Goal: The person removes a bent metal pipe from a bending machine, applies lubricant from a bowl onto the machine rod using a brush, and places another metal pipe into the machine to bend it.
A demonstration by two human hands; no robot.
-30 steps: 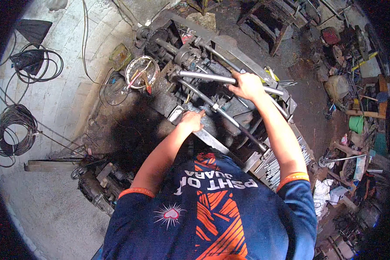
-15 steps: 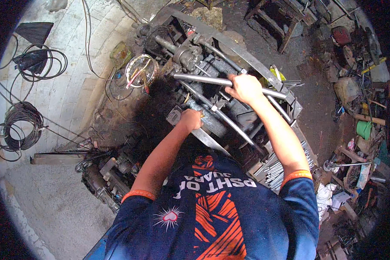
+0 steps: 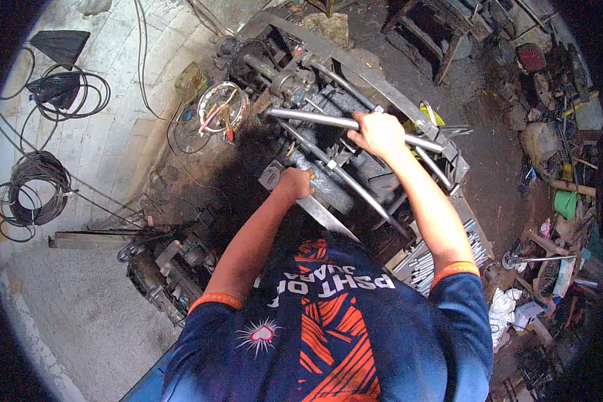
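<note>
My right hand [image 3: 380, 136] is wrapped round a smooth steel pipe [image 3: 315, 118], which lies slanted across the top of a greasy metal machine [image 3: 291, 86]. The pipe's left end is near the machine's round head, and its right end reaches the far frame rail. My left hand [image 3: 295, 183] is closed at the near frame rail [image 3: 328, 219]. A small yellowish bit shows by its fingers, but what they grip is hidden. Between my hands, a thinner guide rod [image 3: 360, 191] with a pale collar runs along the machine.
A round tub [image 3: 223, 107] with brushes or tools stands left of the machine. Many cut metal rods [image 3: 425, 268] lie at its right end. Coiled cable [image 3: 37, 191] lies on the pale floor at left. Scrap and a green container [image 3: 565, 204] crowd the right side.
The view has shifted slightly, so the surroundings sit a little further right. The pipe's left end appears slightly higher. Both hands keep their grips.
</note>
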